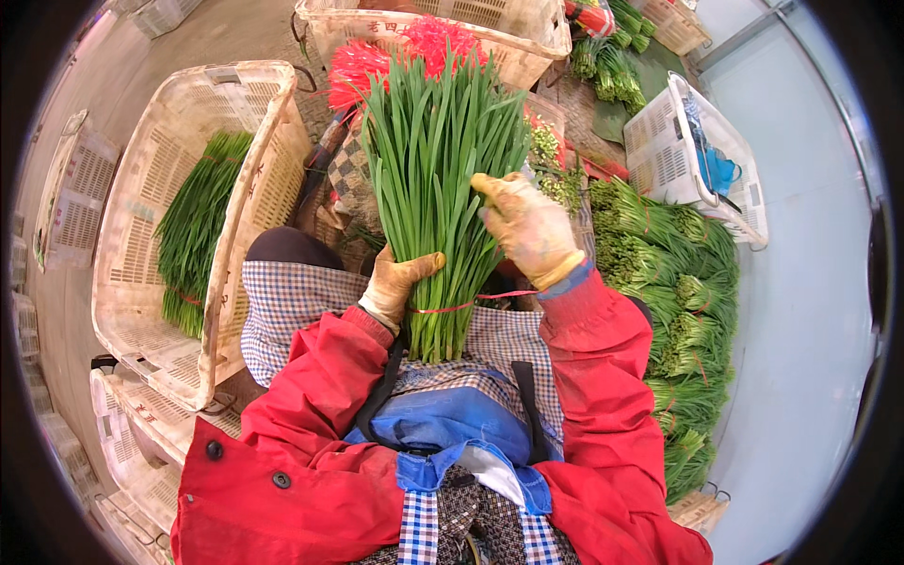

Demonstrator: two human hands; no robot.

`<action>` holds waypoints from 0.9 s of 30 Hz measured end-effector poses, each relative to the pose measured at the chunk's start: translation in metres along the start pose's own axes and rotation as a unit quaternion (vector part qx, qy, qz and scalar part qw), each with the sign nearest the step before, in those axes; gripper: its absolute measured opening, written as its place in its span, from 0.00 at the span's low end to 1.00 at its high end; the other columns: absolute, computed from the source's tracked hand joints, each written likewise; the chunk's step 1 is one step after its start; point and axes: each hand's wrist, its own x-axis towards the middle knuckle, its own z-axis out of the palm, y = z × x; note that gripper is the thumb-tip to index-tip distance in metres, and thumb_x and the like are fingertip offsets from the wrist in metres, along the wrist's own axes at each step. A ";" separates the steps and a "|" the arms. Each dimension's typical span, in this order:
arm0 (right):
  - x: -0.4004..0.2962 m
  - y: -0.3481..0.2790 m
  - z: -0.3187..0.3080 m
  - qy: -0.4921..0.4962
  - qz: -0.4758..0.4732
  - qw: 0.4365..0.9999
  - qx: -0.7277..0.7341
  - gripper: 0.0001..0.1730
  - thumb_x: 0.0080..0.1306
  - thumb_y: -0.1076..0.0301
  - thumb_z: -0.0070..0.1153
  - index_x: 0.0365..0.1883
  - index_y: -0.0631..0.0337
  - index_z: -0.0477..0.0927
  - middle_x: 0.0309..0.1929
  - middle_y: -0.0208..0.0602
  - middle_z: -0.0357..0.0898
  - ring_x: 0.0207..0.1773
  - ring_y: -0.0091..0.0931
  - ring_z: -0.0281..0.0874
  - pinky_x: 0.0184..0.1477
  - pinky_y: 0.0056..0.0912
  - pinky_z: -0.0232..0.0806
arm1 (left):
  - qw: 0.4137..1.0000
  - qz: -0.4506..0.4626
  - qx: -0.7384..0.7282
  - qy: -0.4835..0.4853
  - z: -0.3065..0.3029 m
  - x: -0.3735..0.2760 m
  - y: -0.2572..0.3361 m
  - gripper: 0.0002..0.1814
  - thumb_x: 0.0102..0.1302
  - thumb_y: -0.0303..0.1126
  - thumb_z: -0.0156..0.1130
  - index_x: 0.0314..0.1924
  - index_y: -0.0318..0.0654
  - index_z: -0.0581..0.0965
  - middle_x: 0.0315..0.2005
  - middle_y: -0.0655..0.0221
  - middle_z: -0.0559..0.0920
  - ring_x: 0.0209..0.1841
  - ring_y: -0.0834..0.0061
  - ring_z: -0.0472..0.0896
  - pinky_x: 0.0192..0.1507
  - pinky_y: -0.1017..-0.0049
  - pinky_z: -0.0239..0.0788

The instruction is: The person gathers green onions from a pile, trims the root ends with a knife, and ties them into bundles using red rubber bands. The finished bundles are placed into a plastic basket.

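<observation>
In the middle of the view a thick bunch of garlic chives (441, 162) stands before me, leaves away from me and cut stalk ends towards my lap. My left hand (402, 282), in a stained glove, grips its lower part from the left, thumb across the front. A thin red tie (445, 308) crosses the stalks below that thumb, and its end runs right to my right cuff. My right hand (530, 226), gloved too, is at the bunch's right edge with the index finger bent against the leaves. Whether it holds the tie's end is hidden.
At left stands a plastic crate (191, 78) with tied chives (205, 226) inside. Several tied bunches of flowering chives (664, 282) are piled at right, near a white basket (657, 131). Red plastic strips (357, 70) lie ahead, before another crate (494, 46). A pale wall (791, 318) bounds the right.
</observation>
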 end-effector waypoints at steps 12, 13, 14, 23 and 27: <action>-0.005 0.019 0.017 0.033 -0.108 0.990 -0.083 0.05 0.61 0.71 0.49 0.29 0.54 0.77 0.26 0.38 0.77 0.28 0.34 0.81 0.29 0.35 0.74 | 1.000 -0.004 0.015 0.007 -0.002 0.002 -0.006 0.30 0.54 0.29 0.73 0.57 0.34 0.72 0.46 0.66 0.81 0.45 0.71 0.80 0.51 0.70 0.73; -0.006 0.021 0.019 0.064 -0.136 0.986 -0.072 0.05 0.61 0.71 0.49 0.29 0.53 0.77 0.25 0.38 0.77 0.27 0.34 0.81 0.28 0.34 0.74 | 1.000 0.000 0.024 0.007 -0.002 0.002 -0.007 0.32 0.53 0.31 0.74 0.57 0.34 0.72 0.46 0.65 0.81 0.46 0.71 0.80 0.51 0.69 0.73; -0.007 0.023 0.019 0.042 -0.114 0.989 -0.084 0.04 0.60 0.71 0.50 0.29 0.53 0.78 0.26 0.38 0.77 0.27 0.34 0.80 0.29 0.35 0.74 | 0.999 0.003 0.033 0.007 -0.003 0.002 -0.008 0.33 0.53 0.33 0.74 0.58 0.34 0.71 0.47 0.65 0.81 0.46 0.70 0.80 0.51 0.68 0.73; 0.003 0.050 -0.021 0.228 0.054 0.961 -0.149 0.20 0.53 0.77 0.55 0.44 0.47 0.81 0.37 0.32 0.77 0.41 0.33 0.77 0.45 0.34 0.71 | 0.999 -0.015 0.038 -0.002 -0.004 0.000 -0.009 0.30 0.54 0.31 0.72 0.56 0.33 0.72 0.45 0.64 0.82 0.44 0.69 0.81 0.50 0.69 0.74; 0.001 0.031 -0.007 0.110 -0.067 0.976 -0.178 0.09 0.64 0.63 0.49 0.36 0.45 0.82 0.28 0.33 0.77 0.31 0.34 0.77 0.32 0.38 0.68 | 0.999 -0.038 0.021 0.003 0.001 -0.001 -0.001 0.28 0.54 0.28 0.72 0.54 0.32 0.73 0.44 0.64 0.82 0.42 0.71 0.82 0.49 0.71 0.75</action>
